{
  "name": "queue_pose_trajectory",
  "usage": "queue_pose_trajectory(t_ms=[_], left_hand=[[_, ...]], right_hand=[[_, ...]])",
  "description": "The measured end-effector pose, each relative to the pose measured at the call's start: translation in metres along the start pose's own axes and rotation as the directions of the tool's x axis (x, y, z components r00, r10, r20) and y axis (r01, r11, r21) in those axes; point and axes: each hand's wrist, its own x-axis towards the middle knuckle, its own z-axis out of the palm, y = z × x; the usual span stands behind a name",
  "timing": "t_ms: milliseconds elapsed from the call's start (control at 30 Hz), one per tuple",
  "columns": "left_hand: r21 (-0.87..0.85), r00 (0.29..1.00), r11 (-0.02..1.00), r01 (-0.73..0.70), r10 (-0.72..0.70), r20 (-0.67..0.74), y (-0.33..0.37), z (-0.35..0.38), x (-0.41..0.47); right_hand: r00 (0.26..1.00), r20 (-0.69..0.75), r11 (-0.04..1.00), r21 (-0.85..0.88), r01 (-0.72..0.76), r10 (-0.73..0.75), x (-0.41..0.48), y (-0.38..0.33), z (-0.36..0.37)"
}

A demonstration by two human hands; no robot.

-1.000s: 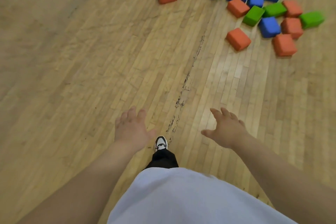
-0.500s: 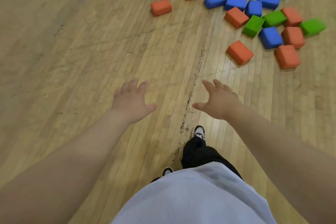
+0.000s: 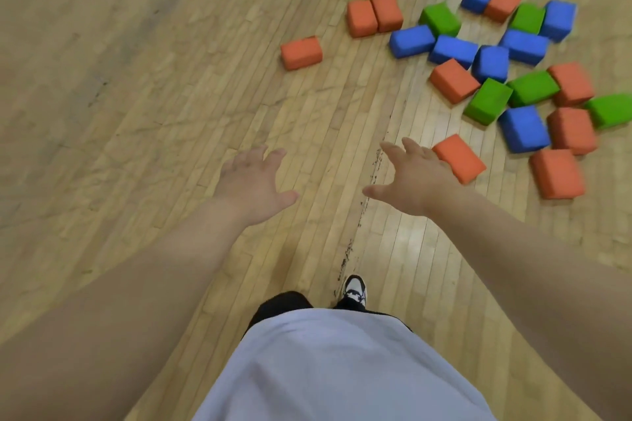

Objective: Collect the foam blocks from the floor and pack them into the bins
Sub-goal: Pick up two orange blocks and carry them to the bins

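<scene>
Several orange, blue and green foam blocks lie scattered on the wooden floor at the upper right. The nearest orange block (image 3: 461,158) lies just beyond my right hand (image 3: 415,178), which is stretched forward with spread fingers and holds nothing. My left hand (image 3: 254,181) reaches forward too, fingers spread, empty, over bare floor. A lone orange block (image 3: 301,52) lies apart to the left of the pile. Another orange block (image 3: 557,174) and a blue block (image 3: 523,128) sit at the pile's near right. No bin is in view.
Wooden plank floor (image 3: 136,96) spreads to the left and ahead, with a dark scuff line (image 3: 359,215) running toward my feet. One shoe (image 3: 355,289) and my pale shirt (image 3: 325,369) show at the bottom.
The block pile has come closer and lower in view as I walk toward it. Both hands rose and stretched forward; my right hand now overlaps the nearest orange block.
</scene>
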Motion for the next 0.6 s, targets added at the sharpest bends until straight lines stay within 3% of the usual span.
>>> queue_pose_trajectory(t_ms=[600], left_hand=[[0.022,0.995,0.995,-0.101,0.101,0.012,-0.022,-0.167,0.393]], right_hand=[[0.996,-0.009,0.996,0.034,-0.086,0.086,0.350,0.002,-0.197]])
